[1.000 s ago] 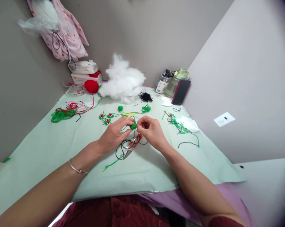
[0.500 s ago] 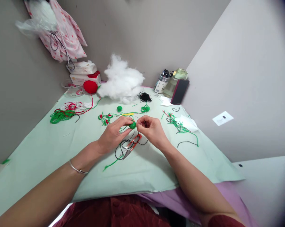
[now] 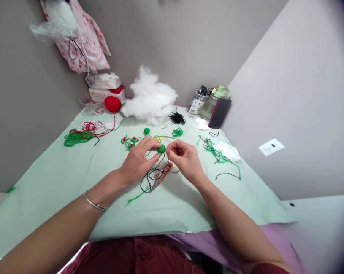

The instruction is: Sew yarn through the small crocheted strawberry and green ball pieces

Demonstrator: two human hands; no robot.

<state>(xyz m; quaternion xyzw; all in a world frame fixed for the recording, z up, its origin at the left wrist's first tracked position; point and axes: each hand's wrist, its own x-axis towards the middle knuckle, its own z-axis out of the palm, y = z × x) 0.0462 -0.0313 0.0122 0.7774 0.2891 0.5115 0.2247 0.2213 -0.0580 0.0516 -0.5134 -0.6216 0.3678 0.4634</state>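
Observation:
Between thumb and fingers, my left hand [image 3: 140,158] pinches a small green crocheted ball [image 3: 160,148]. My right hand [image 3: 184,158] is closed close beside the ball, its fingertips pressed together; a thin needle-like line shows above them, but what they hold is too small to make out. Black yarn [image 3: 145,178] hangs below both hands and loops over orange-handled thread snips [image 3: 162,177] on the table. A yellow-handled crochet hook [image 3: 159,137] lies just behind the hands. Small green-and-red crocheted pieces [image 3: 129,142] and another green ball [image 3: 146,131] lie beyond my left hand.
White stuffing [image 3: 151,99] is heaped at the back. Red yarn [image 3: 113,104] and a green skein [image 3: 77,137] are at left. A phone [image 3: 219,113] leans against a bottle [image 3: 208,108] at back right. Yarn scraps [image 3: 217,152] lie at right, near black yarn [image 3: 177,118].
The view has shifted slightly. The green ball has turned a little in my left fingers, and my right fingertips stay close against its side.

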